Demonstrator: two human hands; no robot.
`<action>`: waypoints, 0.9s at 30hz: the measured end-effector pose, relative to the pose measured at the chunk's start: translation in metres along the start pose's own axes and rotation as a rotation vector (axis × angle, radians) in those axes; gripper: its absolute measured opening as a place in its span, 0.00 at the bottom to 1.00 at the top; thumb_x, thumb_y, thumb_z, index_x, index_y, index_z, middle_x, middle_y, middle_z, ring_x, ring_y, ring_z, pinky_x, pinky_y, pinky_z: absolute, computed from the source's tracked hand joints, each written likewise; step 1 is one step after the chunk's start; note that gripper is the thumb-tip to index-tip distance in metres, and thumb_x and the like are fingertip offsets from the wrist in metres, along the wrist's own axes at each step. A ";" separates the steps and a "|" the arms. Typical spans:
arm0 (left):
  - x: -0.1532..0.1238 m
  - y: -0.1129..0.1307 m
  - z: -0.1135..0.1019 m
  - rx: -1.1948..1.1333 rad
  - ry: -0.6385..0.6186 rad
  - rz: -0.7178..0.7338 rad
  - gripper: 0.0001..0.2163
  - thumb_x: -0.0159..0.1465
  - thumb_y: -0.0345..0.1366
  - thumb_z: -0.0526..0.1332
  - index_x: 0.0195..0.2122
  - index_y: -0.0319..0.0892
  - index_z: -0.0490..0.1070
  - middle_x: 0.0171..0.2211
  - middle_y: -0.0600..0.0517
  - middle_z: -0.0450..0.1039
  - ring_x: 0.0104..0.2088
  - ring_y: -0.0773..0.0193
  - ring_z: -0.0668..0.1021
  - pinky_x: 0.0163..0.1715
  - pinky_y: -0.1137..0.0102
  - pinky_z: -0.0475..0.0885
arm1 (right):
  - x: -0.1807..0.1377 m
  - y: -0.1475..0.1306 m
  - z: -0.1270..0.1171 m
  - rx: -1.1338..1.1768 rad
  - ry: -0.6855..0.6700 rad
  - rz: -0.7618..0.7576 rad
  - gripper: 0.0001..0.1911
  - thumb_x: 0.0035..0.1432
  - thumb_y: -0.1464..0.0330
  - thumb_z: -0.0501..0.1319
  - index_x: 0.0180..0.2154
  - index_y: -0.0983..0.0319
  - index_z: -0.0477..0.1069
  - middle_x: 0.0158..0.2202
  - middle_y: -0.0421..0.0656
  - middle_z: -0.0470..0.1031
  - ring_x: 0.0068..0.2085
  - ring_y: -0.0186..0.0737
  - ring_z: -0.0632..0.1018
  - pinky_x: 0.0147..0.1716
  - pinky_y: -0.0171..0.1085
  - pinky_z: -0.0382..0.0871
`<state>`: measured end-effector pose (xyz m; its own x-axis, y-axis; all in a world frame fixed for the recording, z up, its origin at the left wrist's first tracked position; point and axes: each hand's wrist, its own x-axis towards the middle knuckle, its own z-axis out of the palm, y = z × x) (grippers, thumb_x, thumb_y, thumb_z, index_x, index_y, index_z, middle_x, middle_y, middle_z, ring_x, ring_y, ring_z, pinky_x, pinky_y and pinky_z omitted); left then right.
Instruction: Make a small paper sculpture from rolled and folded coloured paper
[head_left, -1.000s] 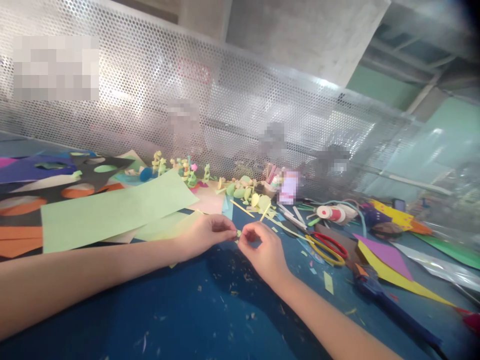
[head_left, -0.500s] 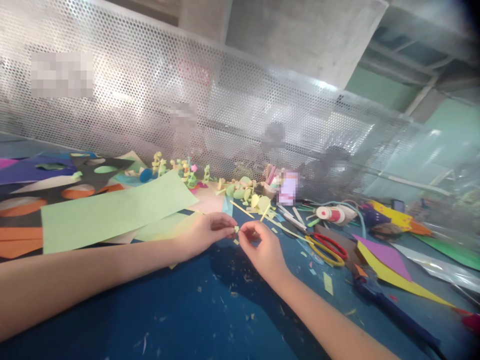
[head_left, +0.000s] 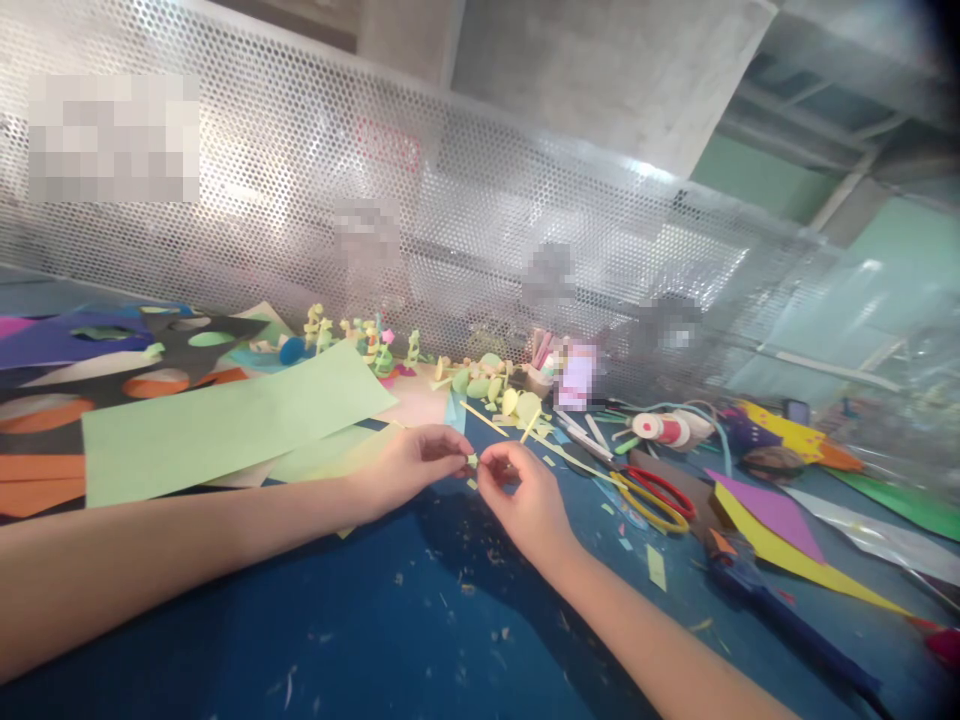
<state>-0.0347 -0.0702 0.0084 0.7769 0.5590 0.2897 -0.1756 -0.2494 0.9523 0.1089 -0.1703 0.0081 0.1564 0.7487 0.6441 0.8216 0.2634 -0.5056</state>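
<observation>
My left hand (head_left: 415,463) and my right hand (head_left: 526,500) meet over the blue table (head_left: 390,620), fingertips pinched together on a tiny yellow-green paper piece (head_left: 472,461). Both hands are closed in a pinch, almost touching each other. A small scrap lies on the table just below the paper piece. A large light-green paper sheet (head_left: 225,420) lies to the left of my left hand.
Scissors with red and yellow handles (head_left: 652,495) lie right of my right hand. Behind them sit a red-and-white spool (head_left: 664,428), yellow and purple paper (head_left: 772,520) and a dark glue gun (head_left: 757,590). Small paper shapes (head_left: 495,385) stand before a perforated metal screen (head_left: 450,220).
The paper piece between my fingertips rose slightly off the table since a second ago. My hands have stayed nearly in place.
</observation>
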 end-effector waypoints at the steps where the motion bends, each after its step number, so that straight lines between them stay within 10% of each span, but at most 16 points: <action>1: 0.000 -0.001 0.000 0.006 0.002 0.000 0.07 0.57 0.35 0.60 0.35 0.38 0.70 0.32 0.52 0.73 0.34 0.66 0.76 0.41 0.69 0.69 | 0.000 0.000 0.000 0.000 0.001 -0.003 0.03 0.52 0.73 0.56 0.31 0.61 0.66 0.28 0.39 0.70 0.27 0.33 0.71 0.30 0.32 0.67; 27: 0.000 -0.005 -0.001 0.085 0.004 0.024 0.07 0.58 0.38 0.59 0.33 0.40 0.70 0.29 0.54 0.72 0.33 0.66 0.74 0.39 0.70 0.68 | 0.000 0.002 0.000 0.107 -0.079 0.014 0.03 0.56 0.70 0.52 0.32 0.61 0.64 0.30 0.40 0.67 0.29 0.33 0.71 0.28 0.31 0.68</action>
<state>-0.0340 -0.0681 0.0042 0.7708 0.5548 0.3132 -0.1425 -0.3291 0.9335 0.1104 -0.1695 0.0070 0.1199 0.7972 0.5916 0.7558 0.3132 -0.5751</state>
